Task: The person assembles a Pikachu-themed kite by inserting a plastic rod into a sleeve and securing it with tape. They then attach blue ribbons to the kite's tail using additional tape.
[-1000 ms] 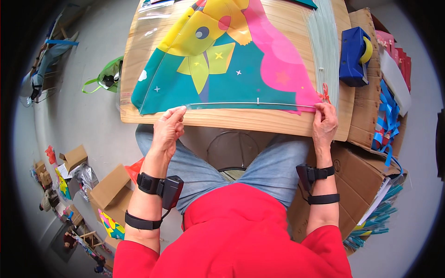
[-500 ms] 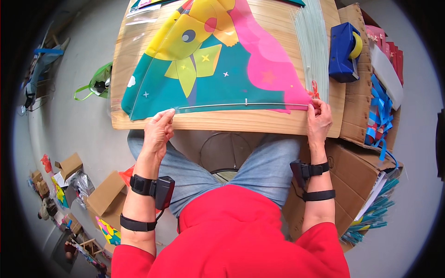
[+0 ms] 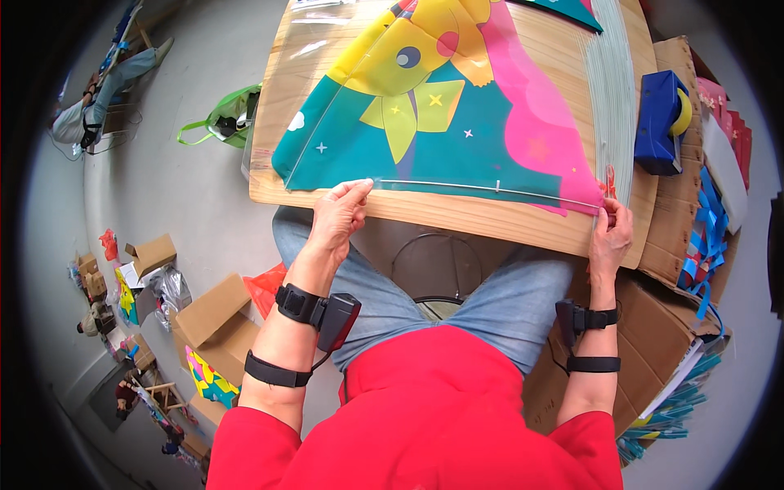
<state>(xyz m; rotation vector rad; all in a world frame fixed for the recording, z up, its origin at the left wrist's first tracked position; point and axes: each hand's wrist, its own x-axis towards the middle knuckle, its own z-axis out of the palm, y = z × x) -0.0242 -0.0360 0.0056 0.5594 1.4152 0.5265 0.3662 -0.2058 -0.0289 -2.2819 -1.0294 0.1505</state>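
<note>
A triangular kite sail [image 3: 457, 139], printed teal, yellow and pink with a cartoon figure, lies on the wooden table. Along its near edge runs a thin white rod [image 3: 441, 183] with a small crosspiece partway along. My left hand [image 3: 339, 214] pinches the rod's left end between thumb and fingertips, some way in from the sail's left corner. At the pink right corner, my right hand [image 3: 611, 237] is closed on the rod's other end and the sail's edge. A small red piece [image 3: 610, 181] shows just above those fingers.
A bundle of thin pale rods [image 3: 612, 98] lies on the table's right side. Beyond it stands a blue tape dispenser [image 3: 658, 122]. Cardboard boxes [image 3: 633, 359] flank me on the right, with another open box [image 3: 216, 314] at left. A green bag [image 3: 233, 114] sits beyond the table's left edge.
The table, sail and both hands have all shifted rightward in the picture together. Both hands keep their grip on the rod's ends.
</note>
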